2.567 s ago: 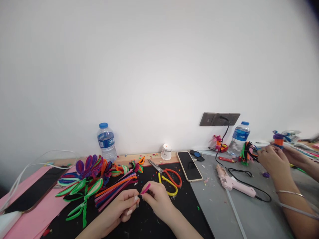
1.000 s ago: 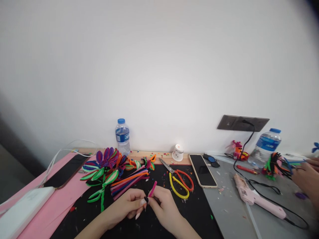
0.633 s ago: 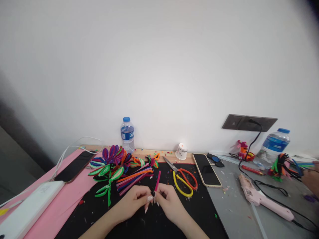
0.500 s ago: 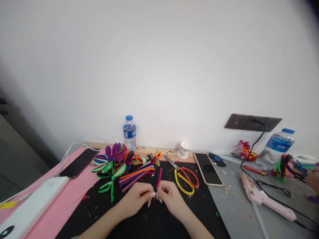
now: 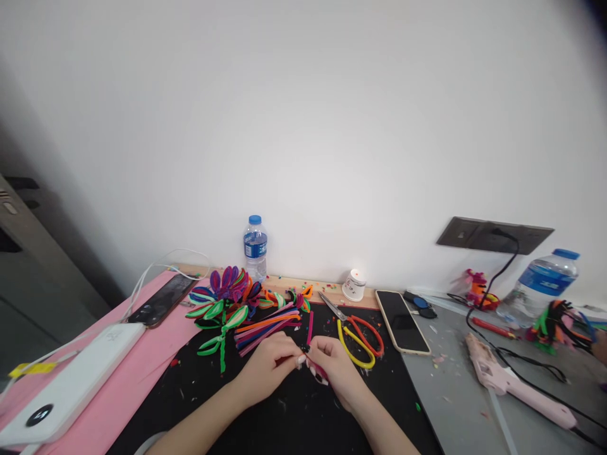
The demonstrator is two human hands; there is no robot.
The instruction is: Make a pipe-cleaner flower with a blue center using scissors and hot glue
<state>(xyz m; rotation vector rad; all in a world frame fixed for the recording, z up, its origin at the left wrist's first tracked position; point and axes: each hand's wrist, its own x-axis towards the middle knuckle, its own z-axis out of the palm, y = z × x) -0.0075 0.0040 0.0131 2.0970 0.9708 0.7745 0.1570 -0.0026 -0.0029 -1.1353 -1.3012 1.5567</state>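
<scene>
My left hand (image 5: 272, 366) and my right hand (image 5: 334, 369) meet low in the middle, above a black mat (image 5: 284, 423). Fingers of both pinch a magenta pipe cleaner (image 5: 310, 327) that sticks up between them; its lower end is hidden by the fingertips. Just beyond my left hand lies a bundle of pipe cleaners (image 5: 268, 328) in orange, purple and pink. Left of that are pipe-cleaner flowers (image 5: 229, 284) and a green leafy stem (image 5: 222, 344). Scissors (image 5: 361, 341) with yellow and orange handles lie open beyond my right hand.
A water bottle (image 5: 255, 248), a paper cup (image 5: 354, 285) and a phone (image 5: 403, 322) stand or lie toward the wall. On the left are a white power bank (image 5: 71, 385) and another phone (image 5: 164, 299). On the right, a pink glue gun (image 5: 516, 388) and another person's hand (image 5: 600, 346).
The view has shifted a little left, so most things appear further right. Both my hands remain together on the pipe cleaner, with the fingers slightly rearranged. The left phone's screen has lit up.
</scene>
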